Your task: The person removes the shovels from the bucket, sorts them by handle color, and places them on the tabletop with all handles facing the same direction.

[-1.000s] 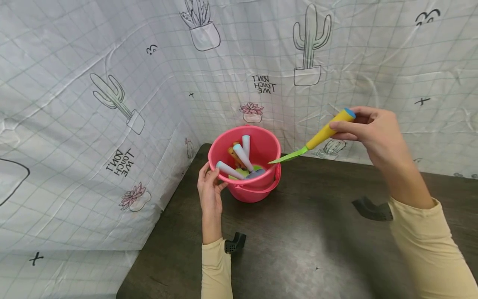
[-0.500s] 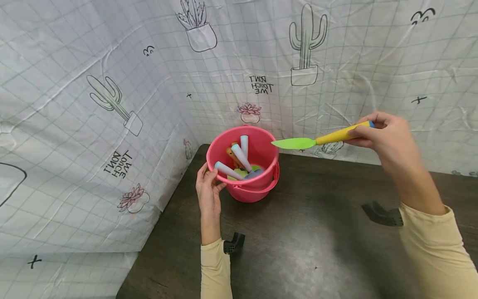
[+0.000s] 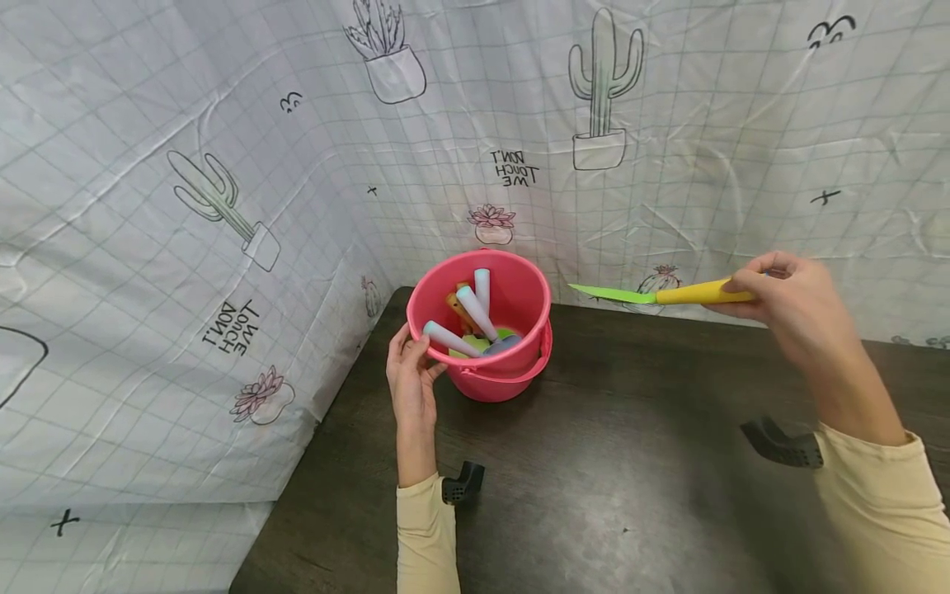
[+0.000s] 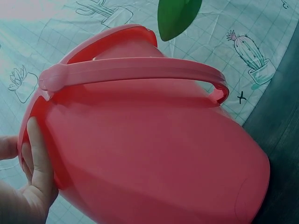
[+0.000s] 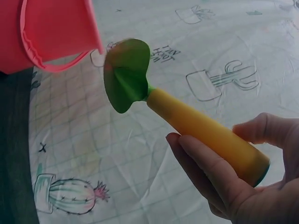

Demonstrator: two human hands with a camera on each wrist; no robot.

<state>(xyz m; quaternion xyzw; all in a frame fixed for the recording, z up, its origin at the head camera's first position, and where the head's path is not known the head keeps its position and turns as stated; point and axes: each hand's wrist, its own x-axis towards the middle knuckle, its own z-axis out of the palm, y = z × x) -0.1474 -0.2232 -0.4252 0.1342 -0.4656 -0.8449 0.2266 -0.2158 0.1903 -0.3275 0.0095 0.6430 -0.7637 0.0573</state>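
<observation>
A small garden trowel [image 3: 693, 294] with a yellow handle and a green blade [image 5: 126, 77] is held by my right hand [image 3: 797, 305], thumb and fingers around the handle's end. It lies nearly level above the table, blade pointing left toward the pink bucket [image 3: 496, 389]. My left hand [image 3: 413, 384] grips the bucket's rim at the near left, thumb and fingers on either side of the wall [image 4: 154, 140]. Inside the bucket lean several tools with pale handles [image 3: 478, 313] and light-blue ends, a grey head [image 3: 505, 345] and an orange piece [image 3: 462, 312].
The bucket's handle [image 4: 145, 69] hangs down against its near side. A dark wooden table [image 3: 579, 462] lies beneath. White cloth [image 3: 668, 99] printed with cacti rises behind and at the left. Black camera mounts [image 3: 463, 483] sit on both wrists.
My right hand has carried the trowel right, away from the bucket, and lowered it; its blade tip has left the rim and it has turned closer to level. My left hand stays on the rim.
</observation>
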